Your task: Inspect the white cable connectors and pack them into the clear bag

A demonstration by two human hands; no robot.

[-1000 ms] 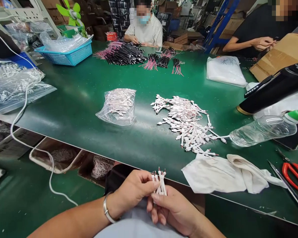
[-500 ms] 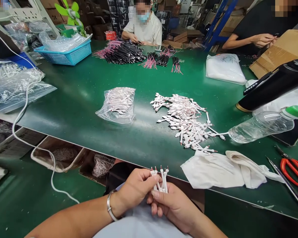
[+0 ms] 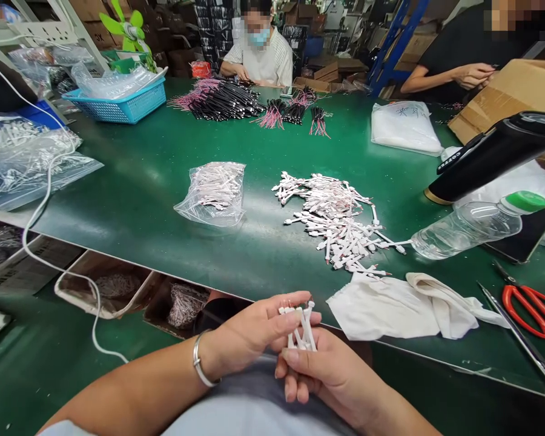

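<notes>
My left hand (image 3: 254,327) and my right hand (image 3: 322,369) meet in front of my body, just below the green bench's near edge. Both pinch a small bunch of white connector leads (image 3: 303,327), whose tips point up and show thin wire ends. A silver bangle (image 3: 200,357) circles my left wrist. Nearest my hands on the bench lies a crumpled white cloth (image 3: 381,309). Beyond it spreads a loose pile of similar white leads (image 3: 331,218), and to its left a clear plastic bag of leads (image 3: 213,194).
Red-handled scissors (image 3: 531,309) and long metal tweezers (image 3: 518,333) lie at right, near a water bottle (image 3: 467,227) and black flask (image 3: 495,157). Two co-workers sit across the green bench (image 3: 140,212), handling wires. A white cable (image 3: 40,212) hangs over its edge.
My hands have risen slightly and moved right. My left fingers now reach farther across the bunch of leads, which has tilted a little. The whole view has shifted slightly.
</notes>
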